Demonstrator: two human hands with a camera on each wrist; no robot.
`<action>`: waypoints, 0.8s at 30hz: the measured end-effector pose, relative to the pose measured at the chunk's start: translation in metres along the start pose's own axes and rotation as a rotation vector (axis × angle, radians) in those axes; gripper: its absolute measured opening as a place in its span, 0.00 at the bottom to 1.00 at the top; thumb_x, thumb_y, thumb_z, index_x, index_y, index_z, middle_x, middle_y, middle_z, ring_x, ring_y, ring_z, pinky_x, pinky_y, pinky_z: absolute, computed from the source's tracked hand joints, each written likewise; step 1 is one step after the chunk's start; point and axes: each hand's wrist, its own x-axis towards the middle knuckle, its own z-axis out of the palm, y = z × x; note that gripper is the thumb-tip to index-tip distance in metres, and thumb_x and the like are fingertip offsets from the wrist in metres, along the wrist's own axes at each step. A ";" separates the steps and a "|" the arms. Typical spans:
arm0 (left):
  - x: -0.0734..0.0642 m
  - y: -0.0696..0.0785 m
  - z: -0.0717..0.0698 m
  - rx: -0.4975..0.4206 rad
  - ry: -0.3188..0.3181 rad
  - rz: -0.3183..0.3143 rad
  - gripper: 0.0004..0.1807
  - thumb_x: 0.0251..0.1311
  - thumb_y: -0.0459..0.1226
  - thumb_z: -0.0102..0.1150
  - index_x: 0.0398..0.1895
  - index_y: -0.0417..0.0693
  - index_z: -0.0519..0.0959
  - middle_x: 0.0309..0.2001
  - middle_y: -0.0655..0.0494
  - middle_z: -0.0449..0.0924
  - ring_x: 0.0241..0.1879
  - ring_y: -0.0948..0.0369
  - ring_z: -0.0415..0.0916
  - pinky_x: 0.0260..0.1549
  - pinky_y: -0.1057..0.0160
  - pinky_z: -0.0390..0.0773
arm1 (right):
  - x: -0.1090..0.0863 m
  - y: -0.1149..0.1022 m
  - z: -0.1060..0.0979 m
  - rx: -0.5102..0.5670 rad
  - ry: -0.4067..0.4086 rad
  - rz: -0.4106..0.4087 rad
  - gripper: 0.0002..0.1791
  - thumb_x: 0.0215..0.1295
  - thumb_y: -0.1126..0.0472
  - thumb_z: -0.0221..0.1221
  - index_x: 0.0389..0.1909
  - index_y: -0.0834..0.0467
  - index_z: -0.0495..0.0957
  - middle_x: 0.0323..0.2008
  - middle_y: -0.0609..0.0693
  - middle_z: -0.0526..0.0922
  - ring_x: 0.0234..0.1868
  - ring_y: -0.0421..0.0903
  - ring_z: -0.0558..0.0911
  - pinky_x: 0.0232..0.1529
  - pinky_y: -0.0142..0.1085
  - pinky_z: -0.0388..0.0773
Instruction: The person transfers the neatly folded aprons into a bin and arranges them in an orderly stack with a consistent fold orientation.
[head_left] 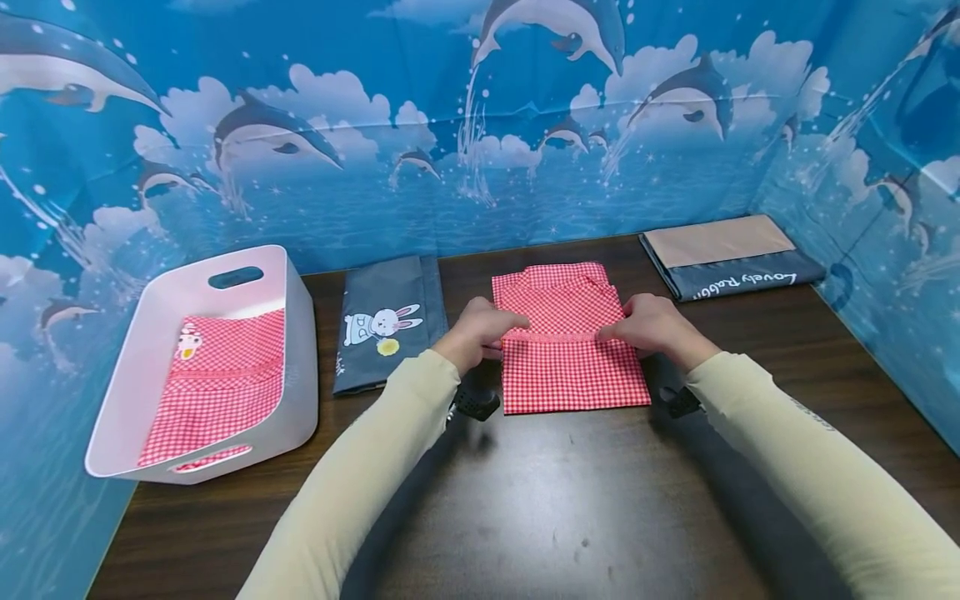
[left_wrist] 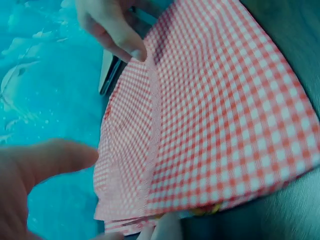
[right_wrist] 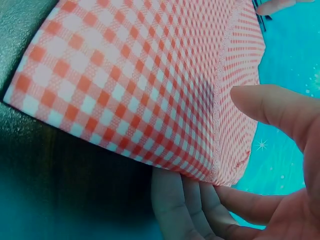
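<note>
A folded red-and-white gingham cloth (head_left: 573, 371) lies on the dark table between the two hands, a pale trim band (left_wrist: 152, 117) running across it. My left hand (head_left: 480, 327) is at its left edge, fingertips at the underside and thumb (left_wrist: 65, 155) stretched out above it. At the right edge, my right hand (head_left: 651, 323) has several fingers (right_wrist: 172, 200) tucked beneath the cloth. Its thumb (right_wrist: 265, 100) reaches over the top, and a shadow falls on the fabric beside it. The tips of the tucked fingers are hidden under the cloth.
A white bin (head_left: 300, 367) with gingham cloth (head_left: 225, 375) inside stands at left. Beside it lies a folded dark-grey cloth (head_left: 386, 283) with a rabbit print. Another grey-and-beige folded cloth (head_left: 720, 242) sits at back right. A dolphin-print curtain (head_left: 480, 183) borders the table (head_left: 555, 500).
</note>
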 end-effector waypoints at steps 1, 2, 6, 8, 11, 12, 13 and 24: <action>0.001 -0.001 -0.001 -0.032 -0.004 -0.009 0.39 0.68 0.41 0.69 0.76 0.36 0.62 0.70 0.41 0.70 0.54 0.51 0.77 0.61 0.50 0.85 | 0.000 0.000 0.000 0.009 0.002 0.000 0.41 0.69 0.43 0.66 0.68 0.72 0.71 0.61 0.69 0.77 0.55 0.59 0.79 0.51 0.48 0.83; 0.002 -0.002 -0.003 -0.062 -0.008 -0.022 0.41 0.69 0.41 0.69 0.78 0.36 0.60 0.72 0.41 0.68 0.56 0.51 0.77 0.62 0.50 0.85 | 0.000 0.001 0.000 0.015 0.001 -0.001 0.41 0.69 0.43 0.66 0.68 0.72 0.70 0.62 0.69 0.77 0.56 0.60 0.78 0.53 0.49 0.83; 0.005 -0.006 -0.009 -0.116 -0.034 -0.067 0.48 0.69 0.41 0.68 0.83 0.38 0.52 0.74 0.41 0.67 0.63 0.49 0.77 0.68 0.50 0.81 | 0.000 0.003 -0.001 0.074 -0.030 -0.002 0.42 0.69 0.44 0.66 0.69 0.72 0.68 0.63 0.68 0.75 0.59 0.60 0.77 0.59 0.51 0.83; 0.006 -0.007 -0.011 -0.103 -0.041 -0.075 0.47 0.68 0.42 0.68 0.83 0.38 0.53 0.74 0.41 0.68 0.66 0.47 0.75 0.71 0.49 0.78 | 0.001 0.005 -0.001 0.101 -0.045 -0.005 0.42 0.69 0.44 0.66 0.69 0.72 0.67 0.63 0.67 0.74 0.59 0.60 0.76 0.59 0.51 0.83; 0.006 -0.008 -0.010 -0.079 -0.035 -0.065 0.42 0.68 0.42 0.68 0.80 0.37 0.60 0.73 0.42 0.69 0.68 0.46 0.73 0.73 0.48 0.75 | 0.001 0.007 0.000 0.128 -0.047 -0.006 0.41 0.68 0.44 0.67 0.68 0.71 0.67 0.61 0.65 0.74 0.57 0.58 0.76 0.57 0.48 0.83; 0.005 -0.008 -0.010 -0.078 -0.033 -0.057 0.40 0.68 0.41 0.68 0.78 0.37 0.62 0.72 0.42 0.70 0.68 0.46 0.74 0.72 0.48 0.76 | 0.001 0.007 0.000 0.131 -0.044 -0.007 0.41 0.68 0.44 0.67 0.68 0.70 0.67 0.61 0.65 0.74 0.57 0.58 0.75 0.56 0.47 0.82; 0.004 -0.008 -0.009 -0.082 -0.030 -0.051 0.38 0.68 0.41 0.68 0.76 0.37 0.64 0.72 0.42 0.71 0.67 0.46 0.74 0.72 0.48 0.77 | 0.001 0.007 0.001 0.134 -0.039 -0.006 0.41 0.68 0.44 0.67 0.68 0.70 0.67 0.61 0.65 0.74 0.57 0.58 0.75 0.56 0.47 0.81; 0.003 -0.020 -0.001 -0.272 -0.019 0.061 0.34 0.70 0.35 0.65 0.77 0.51 0.67 0.71 0.43 0.73 0.61 0.48 0.81 0.66 0.47 0.82 | -0.003 0.007 0.004 0.210 0.009 -0.035 0.52 0.70 0.49 0.66 0.84 0.65 0.49 0.73 0.72 0.67 0.67 0.64 0.73 0.70 0.60 0.76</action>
